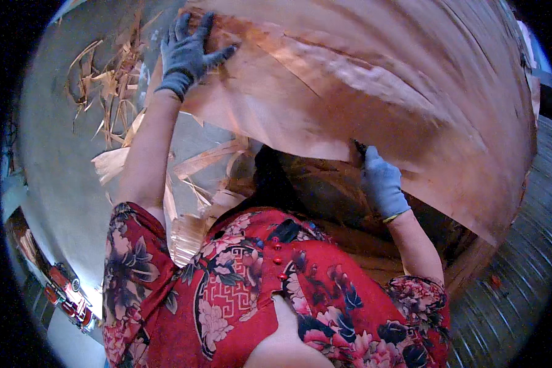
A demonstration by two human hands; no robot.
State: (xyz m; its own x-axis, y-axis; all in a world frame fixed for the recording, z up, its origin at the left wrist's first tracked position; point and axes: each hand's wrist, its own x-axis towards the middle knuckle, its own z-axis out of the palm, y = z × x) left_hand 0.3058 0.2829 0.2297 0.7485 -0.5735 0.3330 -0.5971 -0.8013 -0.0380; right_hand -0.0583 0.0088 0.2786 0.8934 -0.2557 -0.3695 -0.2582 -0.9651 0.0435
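Observation:
A broad reddish-brown sheet, which looks like thin wood veneer [331, 116], lies in front of me on a stack of similar sheets. My left hand [190, 52], in a grey knit glove, rests with spread fingers on its far left corner. At the near edge, right of the middle, my right hand [383, 184] wears a light blue-grey glove and is closed. A small dark thing [359, 147] pokes out from its fingers against the sheet's edge; its kind is not clear. The sheet is wrinkled and has a long split or fold in its upper part.
Torn veneer strips [110, 92] litter the grey floor [55, 165] at left, and more scraps [208, 159] lie near my body. Below the sheet's near edge is a dark gap. Ribbed metal-like flooring [503, 294] runs along the right. A red machine-like object [70, 294] stands lower left.

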